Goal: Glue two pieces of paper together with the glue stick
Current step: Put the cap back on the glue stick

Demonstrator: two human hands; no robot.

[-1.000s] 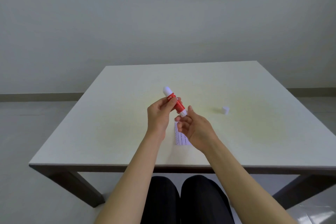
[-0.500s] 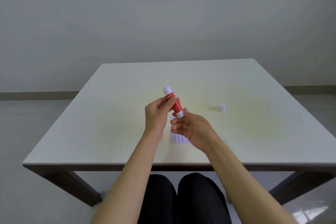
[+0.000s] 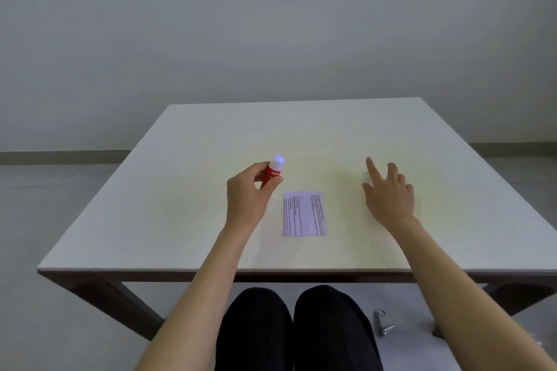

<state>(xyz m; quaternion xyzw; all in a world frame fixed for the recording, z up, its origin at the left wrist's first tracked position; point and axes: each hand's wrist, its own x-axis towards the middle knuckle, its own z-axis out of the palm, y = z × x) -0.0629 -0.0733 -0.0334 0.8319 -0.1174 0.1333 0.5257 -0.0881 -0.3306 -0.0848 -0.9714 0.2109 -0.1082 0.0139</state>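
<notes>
My left hand [image 3: 250, 193] is shut around a red glue stick [image 3: 272, 173] with a rounded white top, held upright just above the table. A small printed sheet of paper [image 3: 304, 214] lies flat on the table between my hands; whether it is one sheet or two stacked, I cannot tell. My right hand [image 3: 388, 196] is open, fingers spread, low over the table to the right of the paper. It covers the spot where a small white cap lay earlier, and the cap itself is hidden.
The white table [image 3: 150, 220] has dark legs, and its near edge runs just above my knees. A small metal object [image 3: 382, 325] lies on the floor under the table at the right. A plain wall stands behind.
My right hand has let go of the glue stick's lower end and swung right to where the cap lay. The paper is now uncovered. My left hand has kept the stick and shifted slightly left.
</notes>
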